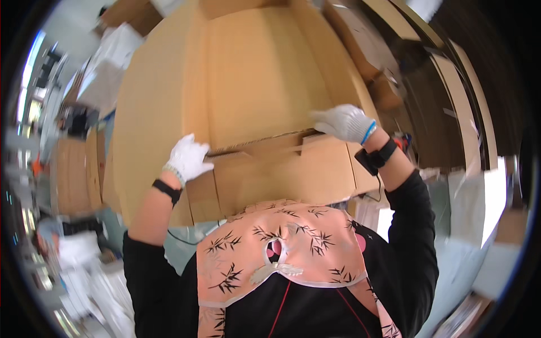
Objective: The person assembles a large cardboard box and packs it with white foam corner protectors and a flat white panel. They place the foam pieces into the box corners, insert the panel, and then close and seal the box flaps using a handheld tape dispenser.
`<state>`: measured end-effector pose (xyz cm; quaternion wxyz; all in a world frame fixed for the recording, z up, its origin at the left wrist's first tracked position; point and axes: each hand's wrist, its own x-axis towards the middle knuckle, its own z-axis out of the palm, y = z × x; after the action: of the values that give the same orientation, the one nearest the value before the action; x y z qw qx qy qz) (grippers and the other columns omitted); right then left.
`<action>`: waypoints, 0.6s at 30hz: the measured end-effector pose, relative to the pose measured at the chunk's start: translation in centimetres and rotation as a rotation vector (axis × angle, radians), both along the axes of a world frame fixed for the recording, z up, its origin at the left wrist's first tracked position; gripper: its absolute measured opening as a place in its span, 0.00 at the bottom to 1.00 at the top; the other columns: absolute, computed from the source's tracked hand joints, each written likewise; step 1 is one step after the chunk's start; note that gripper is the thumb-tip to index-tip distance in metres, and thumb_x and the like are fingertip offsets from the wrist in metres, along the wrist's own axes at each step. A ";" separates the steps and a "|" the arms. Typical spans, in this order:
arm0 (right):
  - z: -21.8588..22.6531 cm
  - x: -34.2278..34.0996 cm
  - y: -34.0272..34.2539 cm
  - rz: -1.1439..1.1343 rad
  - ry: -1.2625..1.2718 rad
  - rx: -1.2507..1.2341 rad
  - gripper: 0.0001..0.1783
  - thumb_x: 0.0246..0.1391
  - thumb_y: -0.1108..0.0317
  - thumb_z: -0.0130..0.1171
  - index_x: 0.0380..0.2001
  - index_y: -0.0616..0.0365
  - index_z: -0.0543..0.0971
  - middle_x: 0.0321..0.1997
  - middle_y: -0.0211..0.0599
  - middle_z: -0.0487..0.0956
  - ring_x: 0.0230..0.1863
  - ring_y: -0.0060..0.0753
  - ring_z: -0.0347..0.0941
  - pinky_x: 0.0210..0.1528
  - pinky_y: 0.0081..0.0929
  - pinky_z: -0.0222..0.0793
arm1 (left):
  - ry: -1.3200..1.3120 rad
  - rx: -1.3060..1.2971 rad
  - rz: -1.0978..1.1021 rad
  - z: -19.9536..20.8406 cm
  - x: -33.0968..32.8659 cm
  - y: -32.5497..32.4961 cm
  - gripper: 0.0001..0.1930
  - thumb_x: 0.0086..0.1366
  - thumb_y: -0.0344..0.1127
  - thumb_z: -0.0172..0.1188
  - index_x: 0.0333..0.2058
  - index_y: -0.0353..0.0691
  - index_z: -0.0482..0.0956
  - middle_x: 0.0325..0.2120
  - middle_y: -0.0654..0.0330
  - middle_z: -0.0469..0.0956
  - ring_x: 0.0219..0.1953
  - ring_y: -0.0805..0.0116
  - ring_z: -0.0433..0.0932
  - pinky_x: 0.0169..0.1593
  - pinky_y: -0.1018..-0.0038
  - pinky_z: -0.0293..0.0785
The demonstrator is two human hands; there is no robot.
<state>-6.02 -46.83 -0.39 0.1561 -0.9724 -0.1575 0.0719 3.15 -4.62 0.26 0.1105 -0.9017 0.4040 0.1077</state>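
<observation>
A large brown cardboard box (pixel 265 84) lies in front of me with its inside facing up and its near flap (pixel 270 172) toward my body. My left hand (pixel 189 158), in a white glove, is closed on the cardboard at the box's near left corner. At the near right corner, my right hand (pixel 345 124), in a white knit glove with a blue cuff edge, grips the top of the near side. Its fingertips are blurred and point left over the edge. Along the fold between the hands, a ragged cardboard edge shows.
More cardboard boxes (pixel 76 174) stand to the left, beside white wrapped material (pixel 110 62). Tall cardboard sheets (pixel 459 112) lean on the right. A black cable (pixel 183 239) hangs near my left wrist. Pale green floor (pixel 459 270) shows at lower right.
</observation>
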 end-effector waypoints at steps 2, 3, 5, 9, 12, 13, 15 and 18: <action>1.5 -1.7 0.5 -0.025 -0.485 0.114 0.23 0.60 0.52 0.53 0.53 0.54 0.76 0.41 0.48 0.81 0.40 0.52 0.77 0.43 0.42 0.74 | -0.024 0.085 -0.091 -1.1 0.3 0.8 0.22 0.53 0.56 0.65 0.33 0.41 0.82 0.27 0.53 0.82 0.43 0.54 0.76 0.56 0.63 0.68; 3.5 -3.1 1.2 -0.103 -0.521 0.105 0.23 0.60 0.53 0.54 0.52 0.56 0.76 0.42 0.48 0.80 0.41 0.52 0.77 0.43 0.42 0.74 | -0.053 0.053 -0.057 -1.3 0.1 0.9 0.22 0.52 0.56 0.66 0.33 0.41 0.82 0.26 0.52 0.80 0.43 0.55 0.76 0.51 0.62 0.73; 7.4 -7.8 1.6 -0.222 -0.629 0.082 0.23 0.59 0.54 0.56 0.52 0.58 0.76 0.43 0.48 0.80 0.42 0.52 0.77 0.42 0.41 0.74 | -0.036 0.018 -0.045 -1.4 0.0 0.9 0.23 0.51 0.55 0.66 0.34 0.38 0.82 0.28 0.48 0.79 0.38 0.53 0.78 0.44 0.60 0.76; 7.4 -21.8 3.6 -0.683 -0.572 0.030 0.21 0.59 0.59 0.57 0.53 0.57 0.76 0.42 0.49 0.81 0.42 0.52 0.77 0.43 0.36 0.74 | -0.008 0.002 -0.118 -3.0 1.3 0.0 0.25 0.52 0.53 0.66 0.36 0.34 0.81 0.30 0.45 0.79 0.35 0.47 0.79 0.43 0.57 0.76; 0.9 -30.8 7.7 -1.160 -0.579 0.341 0.20 0.59 0.61 0.56 0.53 0.55 0.78 0.42 0.47 0.82 0.44 0.48 0.79 0.45 0.31 0.75 | -0.001 0.006 -0.154 -2.9 4.1 -0.6 0.26 0.52 0.53 0.65 0.37 0.32 0.80 0.32 0.43 0.80 0.38 0.45 0.79 0.44 0.57 0.76; -1.6 -33.9 9.8 -1.333 -0.442 0.268 0.20 0.59 0.60 0.56 0.53 0.54 0.78 0.44 0.47 0.82 0.45 0.46 0.79 0.46 0.31 0.75 | 0.003 0.000 -0.165 -3.2 5.0 -0.3 0.26 0.53 0.53 0.65 0.38 0.32 0.80 0.32 0.43 0.80 0.39 0.44 0.79 0.44 0.57 0.76; -8.1 -39.4 14.5 -1.613 -0.152 0.113 0.21 0.57 0.56 0.57 0.52 0.52 0.78 0.45 0.48 0.82 0.46 0.48 0.79 0.49 0.38 0.74 | -0.008 -0.022 -0.189 -3.6 6.3 -0.2 0.27 0.53 0.53 0.65 0.39 0.32 0.80 0.34 0.42 0.81 0.40 0.43 0.79 0.45 0.57 0.76; -17.6 -47.0 21.9 -1.737 0.478 0.167 0.23 0.57 0.49 0.52 0.47 0.54 0.79 0.45 0.49 0.81 0.48 0.54 0.77 0.52 0.44 0.71 | 0.046 0.040 -0.120 -2.7 6.9 -0.3 0.28 0.53 0.53 0.65 0.41 0.31 0.79 0.36 0.42 0.81 0.40 0.43 0.80 0.47 0.56 0.75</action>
<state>-53.01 -24.89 -18.02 0.2541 -0.6935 0.6639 0.1169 10.01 -4.93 -2.43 0.1256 -0.8707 0.4575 0.1297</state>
